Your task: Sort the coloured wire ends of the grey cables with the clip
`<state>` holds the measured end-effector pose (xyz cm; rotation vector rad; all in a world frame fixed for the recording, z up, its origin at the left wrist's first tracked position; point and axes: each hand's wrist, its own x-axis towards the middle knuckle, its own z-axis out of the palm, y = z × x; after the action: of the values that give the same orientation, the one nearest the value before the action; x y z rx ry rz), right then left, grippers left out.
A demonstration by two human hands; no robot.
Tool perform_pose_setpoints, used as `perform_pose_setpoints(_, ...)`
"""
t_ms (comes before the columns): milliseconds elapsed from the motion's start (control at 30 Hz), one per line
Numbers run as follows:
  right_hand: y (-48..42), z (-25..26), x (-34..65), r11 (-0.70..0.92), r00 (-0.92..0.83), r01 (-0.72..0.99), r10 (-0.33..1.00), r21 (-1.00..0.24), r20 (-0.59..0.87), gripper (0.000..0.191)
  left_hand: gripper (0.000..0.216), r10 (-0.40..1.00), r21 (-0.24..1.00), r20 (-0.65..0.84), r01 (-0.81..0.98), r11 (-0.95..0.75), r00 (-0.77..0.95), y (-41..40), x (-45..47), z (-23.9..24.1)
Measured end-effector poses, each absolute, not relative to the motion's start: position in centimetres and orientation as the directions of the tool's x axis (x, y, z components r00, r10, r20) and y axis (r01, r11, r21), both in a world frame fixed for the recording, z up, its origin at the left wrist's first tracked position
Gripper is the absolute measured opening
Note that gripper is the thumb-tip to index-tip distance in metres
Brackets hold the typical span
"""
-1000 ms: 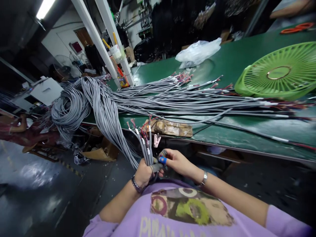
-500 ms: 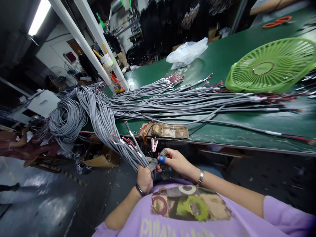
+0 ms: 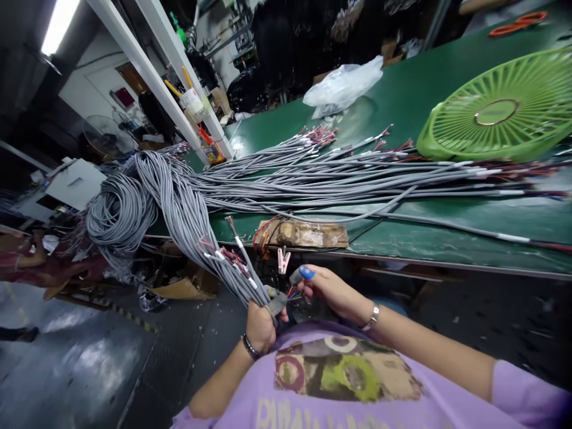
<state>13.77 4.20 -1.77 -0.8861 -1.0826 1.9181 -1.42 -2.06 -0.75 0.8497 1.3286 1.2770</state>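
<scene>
My left hand point(image 3: 260, 325) is closed around a bundle of grey cables point(image 3: 232, 268) that fans up and to the left, each cable ending in thin red and coloured wires. My right hand point(image 3: 330, 291), with a blue cover on one fingertip and grey tape on others, pinches the coloured wire ends point(image 3: 292, 293) sticking out of a cable just right of my left fist. Both hands are in front of my purple shirt, below the edge of the green table point(image 3: 402, 244).
A long spread of grey cables point(image 3: 339, 182) lies across the green table and hangs in coils point(image 3: 120, 214) off its left end. A worn wooden block point(image 3: 304, 233) with a pink clip sits at the table edge. A green fan grille point(image 3: 496, 113) and a plastic bag point(image 3: 342, 86) lie farther back.
The cable bundle in my left hand has tipped from upright to leaning left. My right hand has shifted slightly right and now pinches the wire ends beside the left fist.
</scene>
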Motion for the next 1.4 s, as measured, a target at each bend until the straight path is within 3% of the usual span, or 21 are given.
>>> perform_pose_setpoints(100, 5.3, -2.0, 13.1, -0.492, -0.521, -0.313, 0.804, -0.813, -0.286, 0.045, 0.034, 0.965, 0.959, -0.244, -0.169, 0.226, -0.099, -1.9, -1.9, -0.5)
perform_pose_setpoints(167, 6.0, -1.8, 12.4, -0.520, -0.588, -0.314, 0.763, -0.794, -0.267, 0.046, 0.032, 0.964, 0.949, -0.258, -0.202, 0.242, -0.058, -1.4, -2.2, -0.4)
perform_pose_setpoints(233, 6.4, -1.7, 11.8, -0.470, -0.603, -0.326, 0.772, -0.820, -0.202, 0.045, 0.032, 0.964, 0.939, -0.266, -0.230, 0.255, -0.016, -0.9, -2.6, -0.4)
perform_pose_setpoints(400, 6.9, -1.9, 10.7, -0.202, -0.385, -0.284, 0.919, -0.937, -0.082, 0.046, 0.034, 0.952, 0.909, -0.299, -0.284, 0.305, 0.065, 0.2, -3.4, -0.6)
perform_pose_setpoints(567, 7.1, -2.1, 9.9, -0.474, -0.478, -0.460, 0.845, -0.751, -0.240, 0.042, 0.033, 0.939, 0.880, -0.315, -0.330, 0.343, 0.136, 0.8, -3.3, -0.4)
perform_pose_setpoints(700, 7.3, -2.4, 9.3, -0.531, -0.457, -0.550, 0.837, -0.645, -0.299, 0.035, 0.033, 0.934, 0.889, -0.327, -0.287, 0.356, 0.143, 1.1, -3.0, -0.3)
perform_pose_setpoints(1167, 6.6, -2.0, 9.8, -0.553, -0.507, -0.530, 0.814, -0.643, -0.283, 0.039, 0.031, 0.936, 0.905, -0.325, -0.244, 0.349, 0.134, 0.3, -3.0, -0.6)
perform_pose_setpoints(1400, 6.7, -1.6, 10.6, -0.535, -0.515, -0.516, 0.818, -0.669, -0.257, 0.027, 0.031, 0.938, 0.897, -0.318, -0.277, 0.346, 0.141, -0.5, -3.2, 0.0)
